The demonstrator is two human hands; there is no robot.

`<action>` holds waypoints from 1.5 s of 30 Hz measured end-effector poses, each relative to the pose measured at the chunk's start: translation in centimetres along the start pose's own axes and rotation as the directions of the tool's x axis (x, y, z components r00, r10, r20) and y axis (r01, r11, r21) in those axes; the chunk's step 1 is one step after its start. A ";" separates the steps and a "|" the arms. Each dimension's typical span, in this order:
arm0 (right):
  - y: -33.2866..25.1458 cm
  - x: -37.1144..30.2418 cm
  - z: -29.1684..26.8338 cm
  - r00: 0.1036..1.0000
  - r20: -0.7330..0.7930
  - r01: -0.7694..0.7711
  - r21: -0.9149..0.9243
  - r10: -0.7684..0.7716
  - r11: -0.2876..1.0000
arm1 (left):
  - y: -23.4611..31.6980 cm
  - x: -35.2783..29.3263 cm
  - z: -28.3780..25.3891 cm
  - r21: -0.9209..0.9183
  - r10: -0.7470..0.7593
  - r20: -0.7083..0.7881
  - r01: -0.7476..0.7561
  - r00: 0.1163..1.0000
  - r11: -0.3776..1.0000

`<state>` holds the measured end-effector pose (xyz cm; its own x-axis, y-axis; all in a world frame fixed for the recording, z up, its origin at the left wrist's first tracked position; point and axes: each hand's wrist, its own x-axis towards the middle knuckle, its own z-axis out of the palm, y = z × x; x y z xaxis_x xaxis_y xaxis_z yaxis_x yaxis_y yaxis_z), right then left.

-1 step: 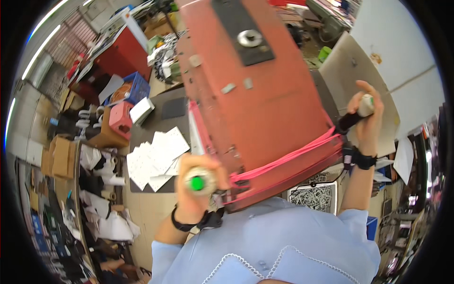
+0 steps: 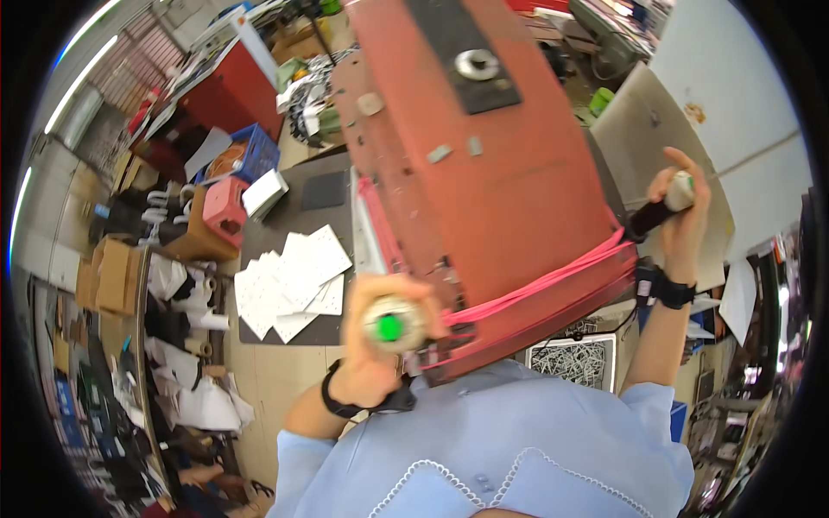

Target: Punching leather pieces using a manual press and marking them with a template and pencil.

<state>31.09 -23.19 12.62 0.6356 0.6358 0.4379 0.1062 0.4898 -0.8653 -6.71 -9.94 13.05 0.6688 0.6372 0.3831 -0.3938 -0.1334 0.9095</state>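
Observation:
A large red press arm (image 2: 509, 198) reaches toward me, with a black plate and a metal disc on its top. Pink cord (image 2: 544, 279) is wrapped across its near end. At its near left corner, the fingers of my left hand (image 2: 367, 367) wrap round an upright handle (image 2: 395, 325) with a green button on top. My right hand (image 2: 688, 211) grips a dark handle (image 2: 652, 220) with a pale, green-marked end at the right side. Its index finger sticks up. Below the arm on the left, white perforated sheets (image 2: 294, 281) lie overlapping on a dark table (image 2: 324, 332).
A tray of small metal pieces (image 2: 574, 363) sits under the arm's near right. To the left are a stack of white cards (image 2: 265, 193), a pink stool (image 2: 226, 210), a blue crate (image 2: 263, 155) and a shelf with rolls (image 2: 203, 319). A beige panel (image 2: 669, 147) stands at right.
The press arm has swung slightly to the right. Both my hands have moved right with the handles, still gripping them. The white sheets have stayed on the table.

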 end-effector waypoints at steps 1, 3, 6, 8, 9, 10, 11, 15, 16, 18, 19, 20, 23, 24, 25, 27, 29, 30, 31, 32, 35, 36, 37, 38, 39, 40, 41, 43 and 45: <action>-0.4 0.9 -1.9 0.997 -0.063 0.026 -0.112 -0.033 0.993 | -0.9 0.4 0.6 -0.131 0.073 0.133 -0.056 0.988 0.990; -0.5 1.9 -2.2 0.945 -0.245 0.088 -0.442 -0.214 0.893 | -2.3 1.5 1.5 -0.147 0.207 0.347 -0.165 0.914 0.975; -0.7 1.5 0.0 0.802 -0.318 0.061 -0.798 -0.505 0.600 | -2.8 2.6 4.4 0.085 0.188 0.385 -0.237 0.904 0.968; -1.4 -1.3 2.8 0.871 -0.259 0.068 -0.778 -0.418 0.625 | -3.0 3.2 4.0 0.224 0.130 0.476 -0.263 0.870 0.938; -1.1 -2.6 3.5 0.952 -0.160 0.127 -0.564 -0.260 0.816 | -4.1 3.4 3.4 0.313 0.101 0.508 -0.293 0.855 0.903; -0.8 -4.0 4.2 0.992 -0.019 0.114 -0.295 -0.125 0.949 | -5.0 3.5 2.7 0.403 0.062 0.540 -0.323 0.839 0.857; -1.1 -5.5 5.9 0.994 0.108 0.036 -0.099 -0.025 0.994 | -5.8 3.4 1.3 0.500 -0.065 0.503 -0.229 0.862 0.835; 0.4 -7.7 7.4 0.999 0.027 0.039 -0.007 -0.039 0.999 | -8.8 4.7 -3.5 0.785 -0.340 0.367 -0.093 0.866 0.612; 0.6 -7.3 6.6 0.999 -0.046 0.021 0.007 -0.020 1.000 | -9.5 5.4 -3.7 0.794 -0.317 0.356 -0.105 0.879 0.599; 0.6 -5.6 4.7 0.984 -0.178 -0.008 0.053 0.018 0.999 | -10.9 6.2 -3.7 0.825 -0.234 0.342 -0.172 0.910 0.538; 0.5 -4.8 4.4 0.974 -0.226 0.021 0.052 -0.009 0.998 | -12.1 6.5 -3.5 0.841 -0.171 0.349 -0.228 0.921 0.491; 0.6 -4.0 3.7 0.968 -0.252 0.023 0.054 -0.008 0.998 | -13.2 7.0 -3.1 0.853 -0.106 0.362 -0.283 0.926 0.439; 0.8 -1.8 1.4 0.951 -0.307 0.041 0.041 -0.026 0.998 | -15.1 7.6 -2.7 0.893 -0.113 0.385 -0.339 0.916 0.296; 0.8 -1.7 1.4 0.932 -0.345 0.063 -0.153 -0.113 0.986 | -15.5 7.7 -2.6 0.903 -0.131 0.381 -0.337 0.915 0.268; 0.8 -1.7 1.7 0.909 -0.364 0.073 -0.341 -0.204 0.937 | -15.8 7.8 -2.5 0.900 -0.144 0.412 -0.377 0.900 0.219; 1.9 -2.2 3.2 0.847 -0.394 0.048 -0.614 -0.358 0.788 | -16.5 7.5 -2.6 0.891 -0.190 0.453 -0.438 0.871 0.120; 4.3 -3.7 3.2 0.896 -0.266 0.094 -0.669 -0.356 0.737 | -17.1 7.2 -2.7 0.846 -0.133 0.522 -0.531 0.843 -0.042; 4.9 -4.9 4.0 0.946 -0.144 0.106 -0.709 -0.290 0.697 | -17.3 7.1 -2.6 0.809 -0.113 0.564 -0.574 0.818 -0.123; 6.4 -5.9 4.7 0.996 -0.043 0.037 -0.621 -0.082 0.783 | -17.3 7.3 -2.6 0.808 -0.141 0.566 -0.581 0.812 -0.101; 8.0 -6.9 5.5 0.990 0.081 -0.057 -0.534 0.118 0.844 | -17.0 7.6 -2.6 0.805 -0.170 0.570 -0.588 0.804 -0.080; 11.4 -9.0 8.2 0.938 0.339 0.228 -0.755 0.068 0.614 | -16.9 8.0 -2.3 0.786 -0.226 0.575 -0.608 0.786 -0.114; 12.1 -9.4 8.9 0.934 0.343 0.211 -0.751 0.096 0.625 | -17.0 7.9 -2.1 0.778 -0.243 0.573 -0.613 0.783 -0.141; 12.7 -9.6 9.3 0.930 0.346 0.194 -0.747 0.124 0.635 | -17.1 7.9 -2.1 0.771 -0.211 0.586 -0.619 0.782 -0.153; 13.2 -9.7 9.7 0.936 0.335 0.199 -0.751 0.104 0.630 | -17.3 7.8 -2.2 0.765 -0.181 0.597 -0.623 0.781 -0.163; 13.7 -9.8 10.0 0.943 0.323 0.204 -0.754 0.083 0.624 | -17.5 7.8 -2.2 0.759 -0.150 0.609 -0.627 0.779 -0.174; 14.0 -9.8 10.3 0.948 0.311 0.208 -0.758 0.062 0.618 | -17.5 7.7 -2.2 0.774 -0.146 0.597 -0.614 0.789 -0.153; 14.0 -9.7 10.6 0.958 0.282 0.186 -0.749 0.052 0.635 | -17.4 7.7 -2.1 0.789 -0.140 0.585 -0.600 0.799 -0.132; 13.9 -9.6 11.0 0.974 0.224 0.145 -0.729 0.033 0.669 | -17.8 7.9 -2.4 0.819 -0.097 0.565 -0.571 0.819 -0.052; 13.5 -9.3 11.4 0.976 0.215 0.140 -0.727 0.030 0.672 | -18.0 8.4 -3.4 0.842 -0.022 0.537 -0.535 0.843 0.063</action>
<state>17.86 -15.68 -0.40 0.4588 0.7637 0.4541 0.7166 -0.0158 -0.6973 3.89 0.37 -0.67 0.9114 0.1322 0.3897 0.1482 -0.9889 -0.0111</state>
